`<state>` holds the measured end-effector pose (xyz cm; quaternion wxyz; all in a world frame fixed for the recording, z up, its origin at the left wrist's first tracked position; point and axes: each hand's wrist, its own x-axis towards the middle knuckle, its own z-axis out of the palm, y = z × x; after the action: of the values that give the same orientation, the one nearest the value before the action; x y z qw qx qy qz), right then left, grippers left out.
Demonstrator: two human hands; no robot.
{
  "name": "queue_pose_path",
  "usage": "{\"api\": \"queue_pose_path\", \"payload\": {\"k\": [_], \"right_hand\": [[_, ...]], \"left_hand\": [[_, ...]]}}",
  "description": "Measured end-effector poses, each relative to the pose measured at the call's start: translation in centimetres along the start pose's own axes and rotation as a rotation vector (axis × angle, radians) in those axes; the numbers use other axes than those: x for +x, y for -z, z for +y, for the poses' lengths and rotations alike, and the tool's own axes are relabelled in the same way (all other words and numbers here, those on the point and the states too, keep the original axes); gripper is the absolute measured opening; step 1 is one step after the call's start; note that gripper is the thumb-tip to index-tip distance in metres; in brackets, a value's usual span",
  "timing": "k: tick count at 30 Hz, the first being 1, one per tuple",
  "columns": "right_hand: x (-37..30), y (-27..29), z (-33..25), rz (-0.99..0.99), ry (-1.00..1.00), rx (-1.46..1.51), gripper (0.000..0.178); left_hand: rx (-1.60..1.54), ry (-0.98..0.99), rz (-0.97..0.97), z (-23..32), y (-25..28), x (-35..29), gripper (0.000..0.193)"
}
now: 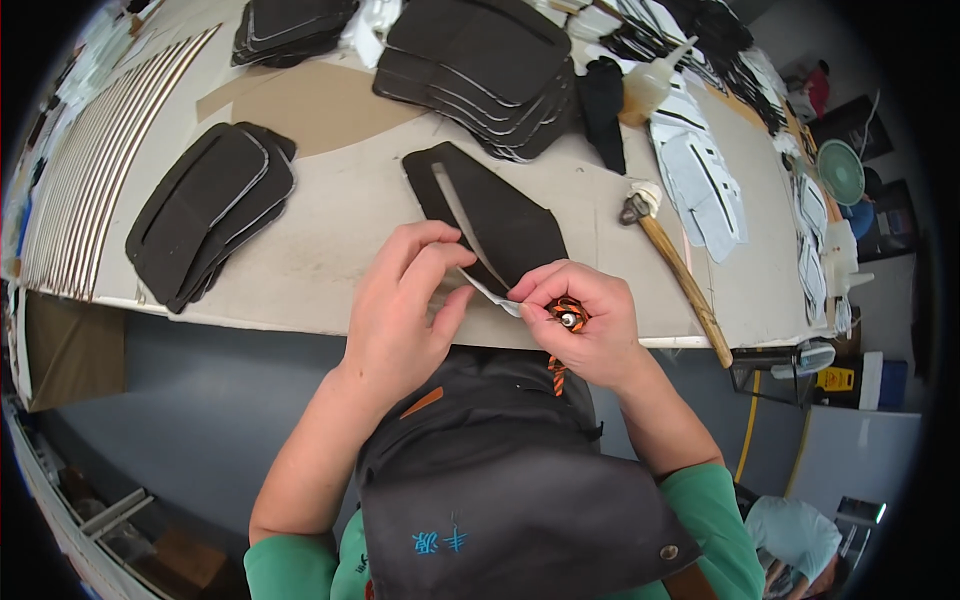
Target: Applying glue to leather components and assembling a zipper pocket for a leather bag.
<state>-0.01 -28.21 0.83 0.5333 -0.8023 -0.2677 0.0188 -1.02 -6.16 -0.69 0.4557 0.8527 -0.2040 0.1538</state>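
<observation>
A dark, angular flat panel (500, 205) lies near the table's front edge, with a pale strip (457, 205) along its left part. The strip's white end (493, 290) lifts off toward me. My right hand (590, 320) pinches that end between thumb and finger. A small tool wrapped in orange and black cord (568, 314) is also tucked in this hand; its working end is hidden. My left hand (400, 300) rests its fingertips at the panel's near left edge beside the strip, thumb apart from the fingers.
Dark panels are stacked at the left (205, 215) and back (480, 60). On the right lie a wooden-handled hammer (685, 280), a glue bottle (648, 88) and white cut pieces (700, 180). Metal rods (110, 150) line the far left. Another person (795, 540) is at lower right.
</observation>
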Motion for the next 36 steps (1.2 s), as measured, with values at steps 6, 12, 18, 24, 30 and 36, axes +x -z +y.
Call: {"api": "queue_pose_path", "payload": {"k": [6, 12, 18, 24, 30, 36], "right_hand": [[-1.0, 0.4, -0.2, 0.117, -0.059, 0.140, 0.010], [-1.5, 0.6, 0.3, 0.130, -0.071, 0.187, 0.010], [-1.5, 0.7, 0.2, 0.146, -0.097, 0.223, 0.010], [0.0, 1.5, -1.8, 0.063, -0.083, -0.031, 0.011], [1.1, 2.1, -2.8, -0.025, -0.030, -0.304, 0.012], [1.0, 2.0, -2.5, -0.076, -0.253, -0.215, 0.011]], "left_hand": [[-0.046, -0.141, 0.220, 0.7, -2.3, 0.1, 0.024], [-0.094, -0.124, 0.220, 0.4, -3.0, -0.1, 0.023], [-0.138, -0.063, 0.224, 0.4, -3.5, -0.3, 0.020], [-0.128, -0.083, 0.216, 0.5, -3.7, -0.3, 0.020], [-0.089, -0.185, 0.215, 0.7, -3.8, 0.4, 0.019], [-0.079, -0.145, 0.168, 0.3, -4.0, -0.2, 0.022]]}}
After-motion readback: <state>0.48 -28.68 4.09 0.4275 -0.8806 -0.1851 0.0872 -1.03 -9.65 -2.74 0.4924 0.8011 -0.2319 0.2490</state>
